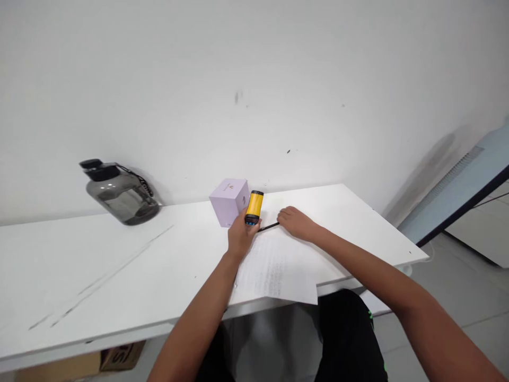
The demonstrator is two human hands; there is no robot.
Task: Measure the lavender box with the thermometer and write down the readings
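My left hand (239, 233) is closed round the lower end of a yellow-and-black cylindrical device (254, 206), which stands nearly upright and shows small blue parts at its black base. From beside that hand a thin black rod-like piece (269, 227) runs across to my right hand (294, 222), whose curled fingers grip its far end. Whether this piece is a cable or a stick, I cannot tell. Just behind the left hand sits a pale lilac box (227, 204). Under and in front of both hands lies a printed paper sheet (274, 270), overhanging the table's front edge.
A grey translucent water bottle (123, 196) with a black lid stands at the back left of the white table (99, 276), near the wall. To the right, a glass-like panel (457, 185) leans beyond the table's end. A cardboard box (121, 356) is below the table.
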